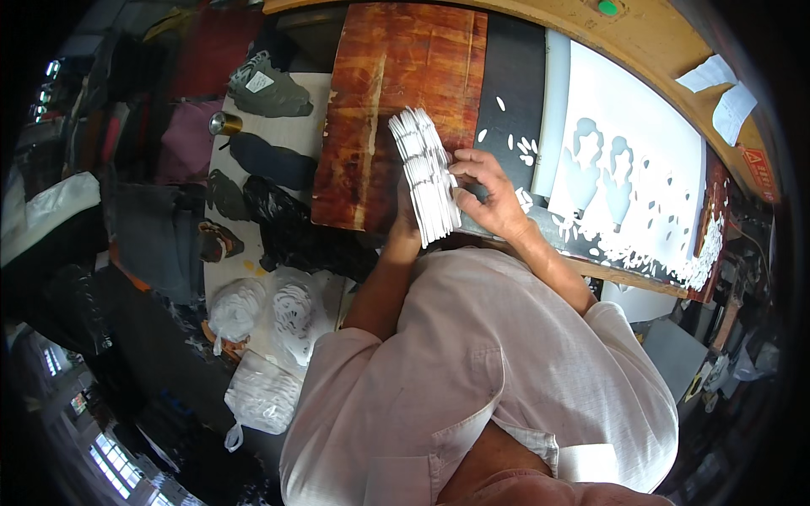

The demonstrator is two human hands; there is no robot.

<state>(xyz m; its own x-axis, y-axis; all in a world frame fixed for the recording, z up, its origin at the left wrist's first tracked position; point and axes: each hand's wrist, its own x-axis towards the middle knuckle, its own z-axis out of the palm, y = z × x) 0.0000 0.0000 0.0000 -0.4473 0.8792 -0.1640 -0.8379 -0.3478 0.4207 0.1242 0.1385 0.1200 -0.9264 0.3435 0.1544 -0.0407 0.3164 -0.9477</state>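
Both hands on a thick stack of white die-cut sheet pieces (426, 175).
Your left hand (405, 221) cups the stack from beneath; your right hand (491, 192) pinches its edge, over the worn reddish-brown wooden board (388, 93), beside the white punched sheet (629, 118).

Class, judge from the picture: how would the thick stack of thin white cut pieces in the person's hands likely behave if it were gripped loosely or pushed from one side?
The white stack already fans at its edges, so it would probably slide apart. The pieces look thin, so likely light and bendable. The left hand supports it from behind and the right hand steadies its side, suggesting that it needs two-handed support.
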